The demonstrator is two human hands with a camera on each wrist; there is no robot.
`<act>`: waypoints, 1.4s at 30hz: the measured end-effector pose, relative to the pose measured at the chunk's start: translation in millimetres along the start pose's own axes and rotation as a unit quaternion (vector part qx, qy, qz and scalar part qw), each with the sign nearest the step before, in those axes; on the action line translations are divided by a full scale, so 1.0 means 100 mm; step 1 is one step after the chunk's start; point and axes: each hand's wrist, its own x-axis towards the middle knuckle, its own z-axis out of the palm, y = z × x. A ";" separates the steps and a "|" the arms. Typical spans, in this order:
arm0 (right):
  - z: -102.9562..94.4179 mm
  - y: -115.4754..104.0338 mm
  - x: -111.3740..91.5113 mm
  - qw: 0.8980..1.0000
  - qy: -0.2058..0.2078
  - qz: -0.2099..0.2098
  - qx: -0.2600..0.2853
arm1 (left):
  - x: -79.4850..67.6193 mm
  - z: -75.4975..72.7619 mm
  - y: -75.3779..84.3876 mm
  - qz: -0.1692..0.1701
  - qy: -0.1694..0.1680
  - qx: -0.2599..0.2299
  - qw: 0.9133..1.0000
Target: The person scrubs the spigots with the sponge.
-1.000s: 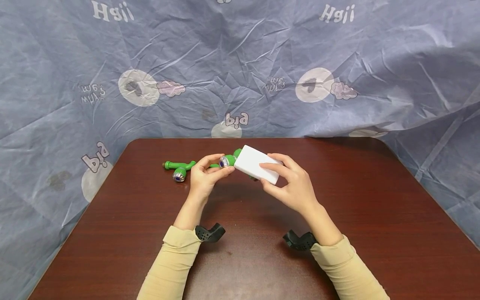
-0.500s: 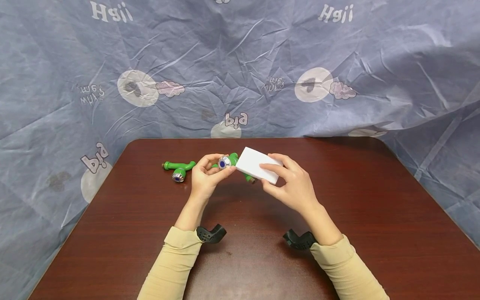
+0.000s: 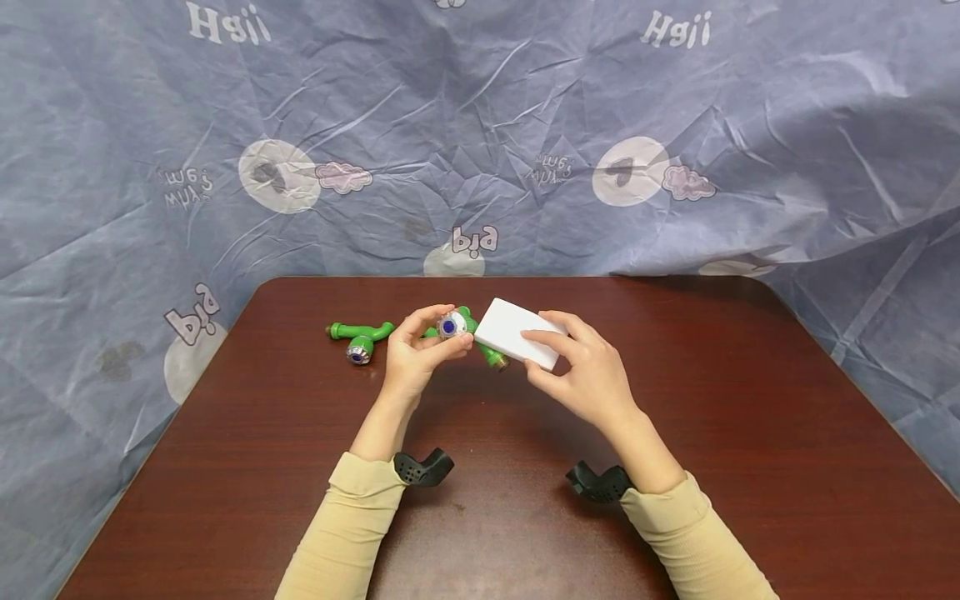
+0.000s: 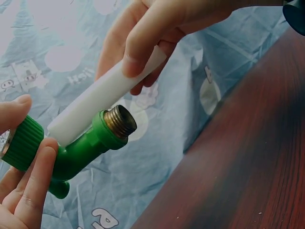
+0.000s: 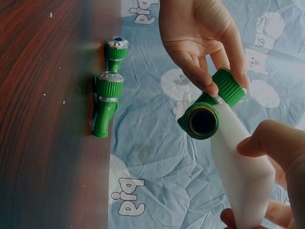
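My left hand (image 3: 408, 358) pinches the green ribbed knob of a faucet (image 4: 78, 155) between thumb and fingers, holding it above the table. Its blue-centred knob end faces the head camera, and the threaded brass inlet (image 4: 120, 121) points away from the hand. In my right hand (image 3: 588, 367) is a white sponge block (image 3: 517, 335), gripped by thumb and fingers along its sides. The sponge's far end lies right at the faucet body beside the knob, as the left wrist view shows. Part of the faucet is hidden behind the sponge in the head view.
A second green faucet (image 3: 360, 340) lies on the brown table (image 3: 480, 517), left of my left hand. Another green faucet (image 3: 430, 333) shows partly behind that hand. A blue-grey printed cloth (image 3: 480, 125) hangs behind the table's far edge.
The held faucet has turned, so its knob faces the head camera more and its threaded end shows below the sponge. The sponge has shifted slightly down and right.
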 end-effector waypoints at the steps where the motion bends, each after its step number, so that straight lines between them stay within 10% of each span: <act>1: 0.00 0.00 0.00 1.000 0.002 0.001 0.000 | 0.00 0.00 0.00 -0.004 -0.002 0.000 1.000; 42: -0.01 0.03 -0.01 1.000 0.009 0.026 -0.005 | 0.01 0.00 -0.04 0.054 0.070 0.040 0.995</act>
